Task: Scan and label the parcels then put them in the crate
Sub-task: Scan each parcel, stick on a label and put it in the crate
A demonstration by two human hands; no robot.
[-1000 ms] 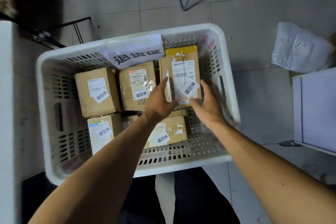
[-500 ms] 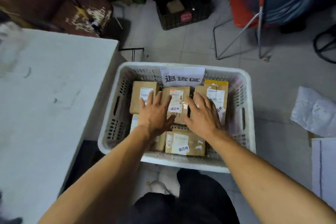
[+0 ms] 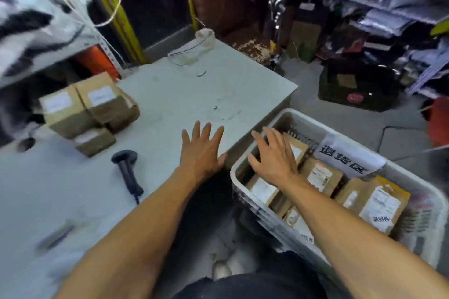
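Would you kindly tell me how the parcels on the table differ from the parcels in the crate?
The parcels on the table lie stacked at its far left, out of the hands' reach; the parcels in the crate are packed side by side, under the right hand. Crate parcels show extra white stickers; table parcels show one label each. Both are brown cardboard.

White slatted crate (image 3: 245, 165), on the floor: brown labelled parcels (image 3: 320, 175) packed inside. Worktop: three brown parcels (image 3: 87, 109) clustered far left; black handheld scanner (image 3: 127, 170) lying flat nearby.
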